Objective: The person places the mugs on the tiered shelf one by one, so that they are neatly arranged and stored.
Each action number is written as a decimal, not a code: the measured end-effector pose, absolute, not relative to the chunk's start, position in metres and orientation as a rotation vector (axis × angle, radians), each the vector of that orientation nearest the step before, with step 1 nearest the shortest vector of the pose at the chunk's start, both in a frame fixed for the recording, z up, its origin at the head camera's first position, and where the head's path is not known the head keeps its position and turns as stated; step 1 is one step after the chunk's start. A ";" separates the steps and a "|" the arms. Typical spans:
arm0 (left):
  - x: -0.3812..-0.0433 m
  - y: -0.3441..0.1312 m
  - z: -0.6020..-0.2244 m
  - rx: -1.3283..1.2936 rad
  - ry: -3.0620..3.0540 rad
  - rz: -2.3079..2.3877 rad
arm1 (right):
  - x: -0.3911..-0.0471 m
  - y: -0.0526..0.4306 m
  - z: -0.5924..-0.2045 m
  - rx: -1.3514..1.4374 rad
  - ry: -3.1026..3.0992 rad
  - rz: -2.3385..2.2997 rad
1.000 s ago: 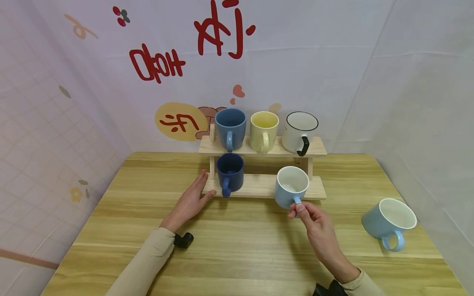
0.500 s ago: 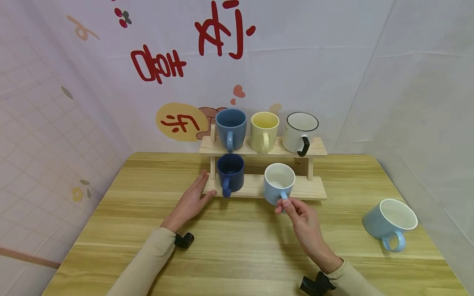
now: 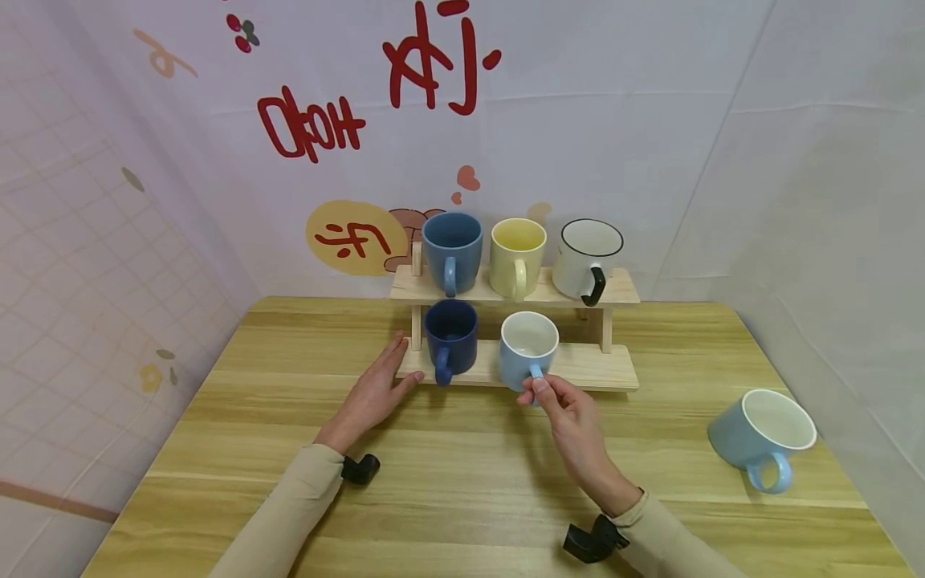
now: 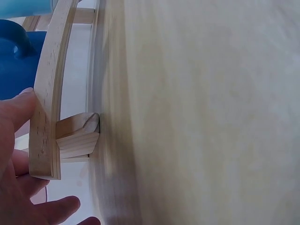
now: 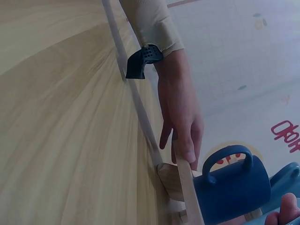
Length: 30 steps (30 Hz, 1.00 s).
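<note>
Wooden table (image 3: pixel 448 498); right hand (image 3: pixel 578 429) pinches light-blue mug (image 3: pixel 515 363) by handle (image 3: pixel 535 371); left hand (image 3: pixel 370 395), spread, touches rack (image 3: pixel 600 368)

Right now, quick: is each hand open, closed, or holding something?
Left hand: open, resting on the left end of the wooden rack.
Right hand: closed, holding a light blue mug by its handle.

We rate the head view as bright, evenly lit and largely sharp, with soft shadows on the tabletop (image 3: pixel 448 490) near the right hand (image 3: pixel 576 421). We cannot locate the light source. In both wrist views we record dimmer, cooler, hazier rendering; in the left one, pale glare dulls the wood grain and the shelf (image 4: pixel 45 103) appears bowed.
</note>
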<state>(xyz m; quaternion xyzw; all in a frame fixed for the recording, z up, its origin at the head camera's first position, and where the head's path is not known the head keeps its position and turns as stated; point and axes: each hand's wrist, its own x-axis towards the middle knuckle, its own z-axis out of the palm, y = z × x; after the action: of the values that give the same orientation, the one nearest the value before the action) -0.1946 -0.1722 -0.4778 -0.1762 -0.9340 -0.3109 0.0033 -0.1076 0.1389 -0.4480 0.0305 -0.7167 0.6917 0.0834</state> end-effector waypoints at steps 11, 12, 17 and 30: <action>-0.194 -0.173 -0.478 -0.558 -2.918 -0.990 | -0.117 0.129 -0.452 0.078 -2.138 2.085; -0.194 -0.173 -0.478 -0.559 -2.917 -0.990 | -0.118 0.128 -0.452 0.081 -2.134 2.090; -0.194 -0.172 -0.478 -0.554 -2.921 -0.994 | -0.122 0.125 -0.455 0.095 -2.127 2.090; -0.194 -0.172 -0.479 -0.557 -2.914 -0.988 | -0.129 0.121 -0.458 0.090 -2.159 2.073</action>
<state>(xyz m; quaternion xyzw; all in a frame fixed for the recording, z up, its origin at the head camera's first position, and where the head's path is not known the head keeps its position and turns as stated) -0.1938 -0.1720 -0.4788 -0.1781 -0.9319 -0.3159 0.0072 -0.1289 0.1208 -0.4576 0.0300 -0.7190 0.6905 0.0733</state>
